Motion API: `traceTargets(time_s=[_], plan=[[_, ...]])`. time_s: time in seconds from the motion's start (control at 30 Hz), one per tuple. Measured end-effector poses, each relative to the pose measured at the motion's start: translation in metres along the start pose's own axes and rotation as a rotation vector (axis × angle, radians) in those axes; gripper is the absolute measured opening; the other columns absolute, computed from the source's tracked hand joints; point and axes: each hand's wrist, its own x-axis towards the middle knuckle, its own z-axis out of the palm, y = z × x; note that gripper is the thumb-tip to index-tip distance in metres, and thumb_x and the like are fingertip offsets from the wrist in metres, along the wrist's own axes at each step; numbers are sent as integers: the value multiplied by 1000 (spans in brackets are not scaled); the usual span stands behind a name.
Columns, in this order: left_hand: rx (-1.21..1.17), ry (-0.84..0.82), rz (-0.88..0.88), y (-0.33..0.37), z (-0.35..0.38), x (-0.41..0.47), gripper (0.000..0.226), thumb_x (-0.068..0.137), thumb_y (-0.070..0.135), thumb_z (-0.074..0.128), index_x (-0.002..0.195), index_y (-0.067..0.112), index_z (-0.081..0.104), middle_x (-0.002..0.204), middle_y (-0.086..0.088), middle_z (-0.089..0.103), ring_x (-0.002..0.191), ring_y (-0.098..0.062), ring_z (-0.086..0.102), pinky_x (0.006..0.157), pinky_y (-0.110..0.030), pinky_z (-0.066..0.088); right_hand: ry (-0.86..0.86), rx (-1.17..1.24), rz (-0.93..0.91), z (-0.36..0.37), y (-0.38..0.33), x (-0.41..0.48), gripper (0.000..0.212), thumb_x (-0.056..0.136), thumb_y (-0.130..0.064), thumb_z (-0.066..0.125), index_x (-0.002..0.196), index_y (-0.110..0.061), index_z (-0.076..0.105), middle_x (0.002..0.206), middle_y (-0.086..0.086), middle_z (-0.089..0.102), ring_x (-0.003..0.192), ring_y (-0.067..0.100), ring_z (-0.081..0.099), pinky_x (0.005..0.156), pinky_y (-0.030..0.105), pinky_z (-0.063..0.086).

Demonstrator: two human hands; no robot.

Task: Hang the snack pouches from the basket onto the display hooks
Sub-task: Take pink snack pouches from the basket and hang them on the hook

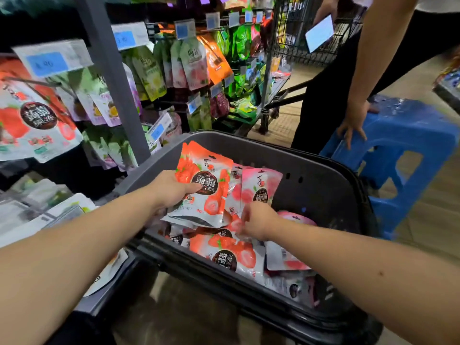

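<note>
Two hands are down in the grey basket [323, 175], seen from the head camera. The left hand [171, 189] grips a small stack of strawberry pouches [211, 178] at the basket's left side, with the thumb across the front pack and the tops pointing toward the far rim. The right hand [260, 221] is in the middle of the basket among the loose pouches [231, 255]. It is blurred with its fingers bent, and I cannot tell whether it has pinched one or is only sorting through. A pink pouch [261, 188] leans just behind it.

The step looks like gathering a handful before hanging. To do it well, I'd keep the stack squared, with every hang-hole at the same end and the fronts facing one way, so each slides straight onto a hook. Only strawberry packs belong in this bundle; the pink one wants its own hook. The matching hanging pouches [37, 120] and their display hook [32, 82] are left of the basket, above its rim, so a short lift across should do. A blue stool [403, 135] stands to the right of the basket.
</note>
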Motion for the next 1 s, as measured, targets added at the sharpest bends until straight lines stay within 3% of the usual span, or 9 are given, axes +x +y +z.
traceTargets(time_s=[0.1, 0.2, 0.27, 0.4, 0.5, 0.63, 0.7, 0.83, 1.0], plan=[[-46, 25, 1, -2, -3, 4, 23, 86, 28, 81, 98, 10, 75, 87, -6, 76, 67, -23, 69, 58, -29, 51, -134, -78, -99, 18, -8, -6, 26, 80, -21, 82, 97, -6, 69, 96, 11, 75, 88, 26, 70, 74, 35, 58], [-51, 36, -30, -3, -7, 5, 29, 81, 34, 84, 96, 11, 76, 94, -12, 78, 86, -37, 74, 82, -49, 61, -169, -266, -170, 29, -19, -11, 48, 74, -46, 86, 104, -14, 68, 105, 7, 71, 98, 27, 65, 84, 37, 53], [-64, 31, -35, -5, -9, 4, 33, 78, 35, 87, 96, 9, 76, 94, -15, 78, 89, -41, 73, 87, -57, 59, -177, -366, -186, 32, -27, -15, 56, 70, -52, 87, 105, -13, 67, 108, 8, 67, 101, 28, 61, 86, 38, 51], [-44, 56, -28, -3, -9, -4, 29, 81, 32, 84, 96, 9, 76, 95, -15, 77, 86, -38, 73, 83, -47, 60, -344, -327, -91, 34, -29, -13, 32, 82, -39, 82, 81, -10, 70, 76, 6, 76, 83, 19, 71, 85, 35, 60], [-53, 68, -11, -1, -10, -8, 24, 83, 30, 83, 97, 11, 76, 95, -9, 78, 79, -27, 71, 74, -35, 55, -408, -330, -85, 34, -24, -11, 30, 89, -32, 76, 99, -4, 73, 73, 5, 76, 66, 9, 67, 75, 27, 59], [-83, 103, 7, 4, -13, -20, 24, 86, 30, 81, 102, 14, 75, 99, -2, 76, 89, -24, 71, 85, -36, 55, -281, -123, -125, 13, -19, -15, 33, 90, -18, 71, 117, -1, 61, 110, 17, 71, 87, 27, 66, 74, 35, 53], [-146, 167, 24, 7, -15, -28, 24, 87, 31, 79, 103, 14, 75, 103, -5, 76, 89, -25, 70, 87, -39, 55, -263, 23, -139, -7, -15, -18, 33, 92, -13, 70, 120, -7, 54, 105, 15, 66, 87, 31, 66, 73, 38, 54], [-246, 356, 52, 25, -25, -49, 28, 91, 34, 74, 98, 8, 73, 98, -16, 75, 78, -37, 69, 71, -46, 53, -133, 133, -159, -42, -1, -20, 19, 92, -15, 71, 100, -13, 54, 94, 7, 59, 82, 23, 58, 66, 30, 46], [-326, 562, 63, 29, -51, -76, 46, 86, 50, 74, 100, 6, 71, 79, -5, 66, 74, -28, 62, 68, -40, 51, 74, 559, -42, -70, 8, -25, 20, 92, -7, 69, 85, -15, 52, 73, 7, 57, 57, 18, 52, 53, 28, 41]])
